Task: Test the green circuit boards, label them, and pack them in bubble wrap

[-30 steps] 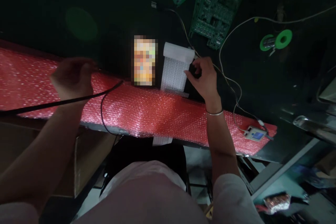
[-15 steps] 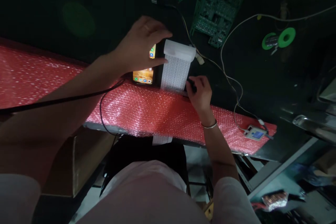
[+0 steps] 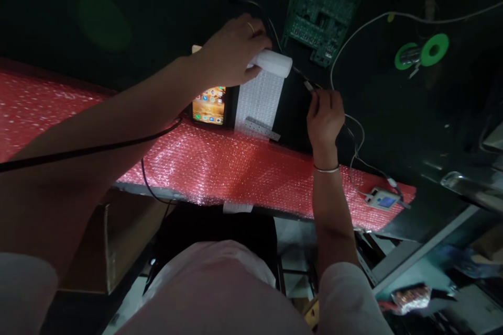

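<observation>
My left hand (image 3: 238,49) is closed on the left end of a white roll of labels (image 3: 281,64), thumb below and fingers above. The unrolled sheet, printed in small rows (image 3: 259,97), runs from the roll toward the red bubble wrap. Across its near end lies a grey strip with small holes (image 3: 262,129). Fingertips of my right hand (image 3: 326,118) are pinched at a thin cable beside its pale plug (image 3: 309,85), right of the labels. A lit phone (image 3: 209,107) lies partly under my left forearm.
Green circuit boards (image 3: 320,15) lie at the back. Red bubble wrap (image 3: 251,167) covers the table's front edge. To the right are a green solder spool (image 3: 434,49), a white cord (image 3: 385,14) and a small device with a screen (image 3: 384,200). A black cable (image 3: 98,149) crosses my left arm.
My left hand has moved right and taken hold of the label roll. My right hand has left the sheet's near corner, moving right and away from me to the cable plug. The holed strip now shows.
</observation>
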Demonstrator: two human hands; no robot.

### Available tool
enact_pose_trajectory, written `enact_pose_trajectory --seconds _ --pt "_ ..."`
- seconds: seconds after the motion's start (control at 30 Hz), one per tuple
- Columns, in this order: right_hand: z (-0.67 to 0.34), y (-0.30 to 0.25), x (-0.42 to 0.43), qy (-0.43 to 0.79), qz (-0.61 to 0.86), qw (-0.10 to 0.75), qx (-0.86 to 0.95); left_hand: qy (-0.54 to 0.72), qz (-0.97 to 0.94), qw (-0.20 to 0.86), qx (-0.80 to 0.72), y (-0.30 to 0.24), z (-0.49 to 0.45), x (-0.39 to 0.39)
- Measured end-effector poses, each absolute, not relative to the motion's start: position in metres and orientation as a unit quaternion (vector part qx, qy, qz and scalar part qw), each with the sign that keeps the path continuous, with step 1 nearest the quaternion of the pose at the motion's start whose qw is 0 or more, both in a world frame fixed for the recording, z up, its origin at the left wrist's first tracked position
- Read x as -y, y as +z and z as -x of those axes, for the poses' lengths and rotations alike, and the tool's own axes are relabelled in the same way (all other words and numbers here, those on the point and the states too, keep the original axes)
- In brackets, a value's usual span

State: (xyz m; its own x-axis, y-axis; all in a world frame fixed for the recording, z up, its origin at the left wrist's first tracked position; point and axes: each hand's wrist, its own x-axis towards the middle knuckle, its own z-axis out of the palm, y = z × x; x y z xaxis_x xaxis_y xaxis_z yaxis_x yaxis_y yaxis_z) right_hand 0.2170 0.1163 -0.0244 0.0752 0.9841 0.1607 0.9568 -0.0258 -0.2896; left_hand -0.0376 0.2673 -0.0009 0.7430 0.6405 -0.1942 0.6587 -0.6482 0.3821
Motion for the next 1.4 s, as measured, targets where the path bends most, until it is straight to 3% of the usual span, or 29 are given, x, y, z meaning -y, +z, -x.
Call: enact_pose_trajectory --seconds 0.17,0.3,0.43,0.6,0.97,1.4 --pt "-0.205 0.005 -0.071 0.075 0.68 0.251 0.685 0.011 -0.915 0.201 -0.349 -0.003 0.036 -0.276" --pt "-0.167 0.018 -0.033 0.205 0.551 0.315 0.745 0.016 -0.915 0.2 -0.352 -0.006 0.035 -0.282" --pt "-0.138 0.01 -0.007 0.282 0.494 0.262 0.78 0.034 -0.913 0.2 -0.354 -0.008 0.032 -0.289" --pt "-0.132 -0.001 0.005 0.285 0.489 0.204 0.799 0.055 -0.9 0.221 -0.371 -0.01 0.031 -0.297" --pt "-0.133 0.002 0.006 0.268 0.469 0.214 0.814 0.091 -0.896 0.207 -0.382 -0.011 0.028 -0.289" --pt "-0.136 -0.002 0.013 0.319 0.472 0.178 0.802 0.028 -0.859 0.208 -0.467 -0.004 0.021 -0.292"
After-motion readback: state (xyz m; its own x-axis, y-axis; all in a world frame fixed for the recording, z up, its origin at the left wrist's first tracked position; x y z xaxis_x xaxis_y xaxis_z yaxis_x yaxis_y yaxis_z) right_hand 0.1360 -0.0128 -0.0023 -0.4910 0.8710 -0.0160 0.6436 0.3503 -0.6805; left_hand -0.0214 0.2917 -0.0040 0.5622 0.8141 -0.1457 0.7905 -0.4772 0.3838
